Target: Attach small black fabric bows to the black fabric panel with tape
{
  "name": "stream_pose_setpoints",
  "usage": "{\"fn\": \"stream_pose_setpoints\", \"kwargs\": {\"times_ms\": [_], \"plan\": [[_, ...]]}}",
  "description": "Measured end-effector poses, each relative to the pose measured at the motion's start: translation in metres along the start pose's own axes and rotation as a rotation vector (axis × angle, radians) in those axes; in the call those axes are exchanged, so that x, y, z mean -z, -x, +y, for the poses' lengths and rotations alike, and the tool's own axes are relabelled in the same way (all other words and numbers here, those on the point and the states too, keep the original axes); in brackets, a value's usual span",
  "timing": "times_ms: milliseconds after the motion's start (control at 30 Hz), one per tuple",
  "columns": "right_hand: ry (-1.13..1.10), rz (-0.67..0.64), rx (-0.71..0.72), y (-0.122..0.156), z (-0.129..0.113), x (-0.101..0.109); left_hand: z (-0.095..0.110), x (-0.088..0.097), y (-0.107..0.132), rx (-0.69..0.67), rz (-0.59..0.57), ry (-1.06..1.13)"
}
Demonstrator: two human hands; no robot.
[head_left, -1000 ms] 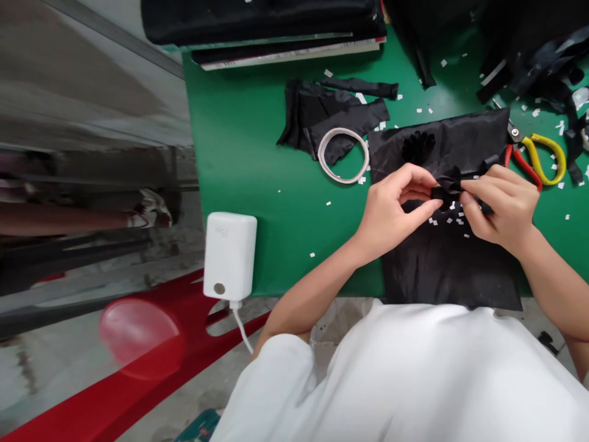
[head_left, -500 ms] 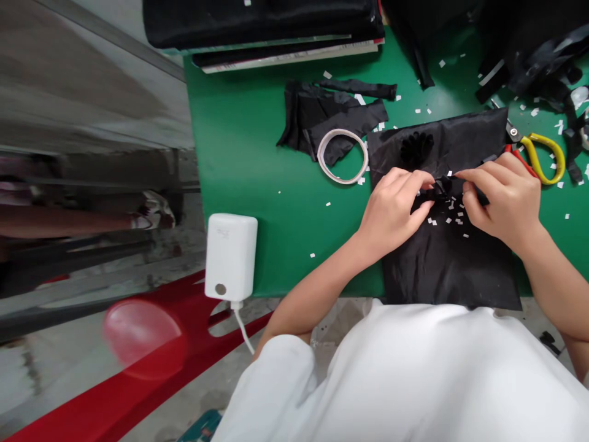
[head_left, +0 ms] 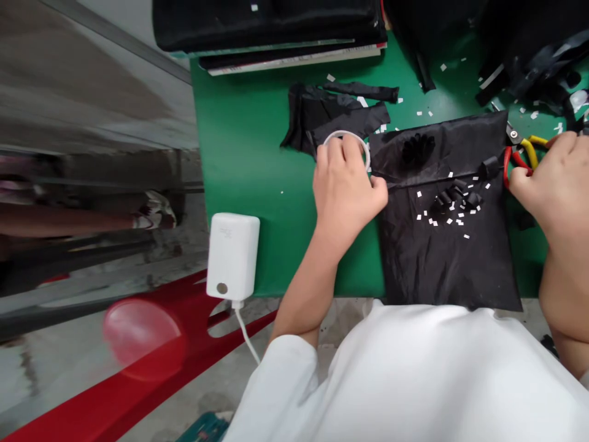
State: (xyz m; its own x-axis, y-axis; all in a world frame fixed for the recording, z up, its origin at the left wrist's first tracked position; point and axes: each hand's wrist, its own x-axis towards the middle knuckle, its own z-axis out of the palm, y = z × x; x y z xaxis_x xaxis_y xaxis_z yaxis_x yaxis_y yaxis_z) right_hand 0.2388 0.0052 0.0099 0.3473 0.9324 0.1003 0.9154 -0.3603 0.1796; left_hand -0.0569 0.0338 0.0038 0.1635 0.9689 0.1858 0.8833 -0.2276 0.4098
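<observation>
A black cloth sheet (head_left: 451, 258) lies on the green table (head_left: 248, 153). On it sit a small folded black ribbon piece (head_left: 455, 197), a black pleated rosette (head_left: 418, 147) and several white paper bits. My left hand (head_left: 345, 184) rests over the white tape ring (head_left: 343, 136) left of the cloth, its fingers curled on the ring. My right hand (head_left: 554, 184) is at the cloth's right edge, fingers closed on the red and yellow handles of the scissors (head_left: 524, 153).
Black fabric scraps (head_left: 322, 113) lie behind the ring. Stacked black material (head_left: 271, 24) fills the far edge, with more black scraps (head_left: 534, 55) at the far right. A white power adapter (head_left: 232, 255) with a cable sits at the table's near left corner.
Both hands let go of the folded ribbon piece, which now lies on the cloth. My left hand moved left onto the tape ring; my right hand moved right to the scissors.
</observation>
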Motion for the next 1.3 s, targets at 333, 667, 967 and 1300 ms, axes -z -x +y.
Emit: {"fn": "stream_pose_setpoints", "kwargs": {"times_ms": [333, 667, 967, 1300], "plan": [[0.075, -0.246, -0.055, -0.002, -0.008, 0.013, -0.014, -0.005, -0.002, 0.045, -0.167, -0.09], [0.022, -0.219, -0.195, -0.005, -0.008, 0.021, -0.009, 0.006, -0.007, 0.056, 0.042, 0.133], [-0.417, 0.091, 0.013, 0.0, -0.004, 0.018, -0.004, 0.008, -0.006, -0.03, 0.13, 0.111], [-0.886, 0.281, 0.446, 0.016, -0.021, 0.02, 0.01, 0.011, -0.004, -0.112, 0.263, 0.32]]}}
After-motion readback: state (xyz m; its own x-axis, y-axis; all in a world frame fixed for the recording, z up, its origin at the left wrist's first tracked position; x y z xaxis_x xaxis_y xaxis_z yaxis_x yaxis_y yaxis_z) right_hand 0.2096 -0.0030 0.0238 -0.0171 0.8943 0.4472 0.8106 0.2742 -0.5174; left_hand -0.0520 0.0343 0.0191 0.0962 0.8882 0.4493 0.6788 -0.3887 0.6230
